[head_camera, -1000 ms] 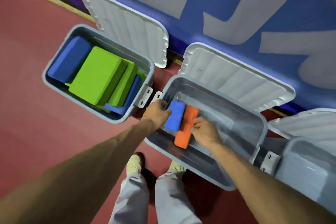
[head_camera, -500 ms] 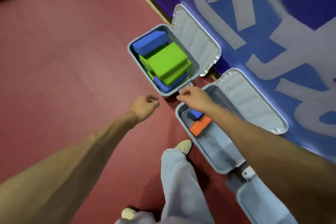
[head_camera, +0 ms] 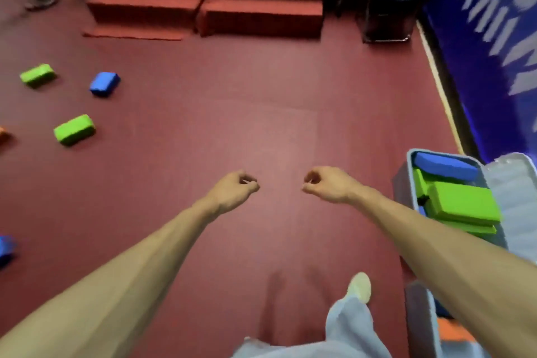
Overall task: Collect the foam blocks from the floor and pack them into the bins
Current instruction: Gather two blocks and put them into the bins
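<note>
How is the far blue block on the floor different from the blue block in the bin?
The floor blue block lies alone on the red floor, uncollected; the bin blue block is packed in the gray bin, beside green blocks. The floor one sits left, the bin one right. Both are blue foam.

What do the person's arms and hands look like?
No sleeves show: both forearms are bare. The left hand and right hand wear no gloves, watch or visible rings. Below are pale grey trousers and a light shoe.
</note>
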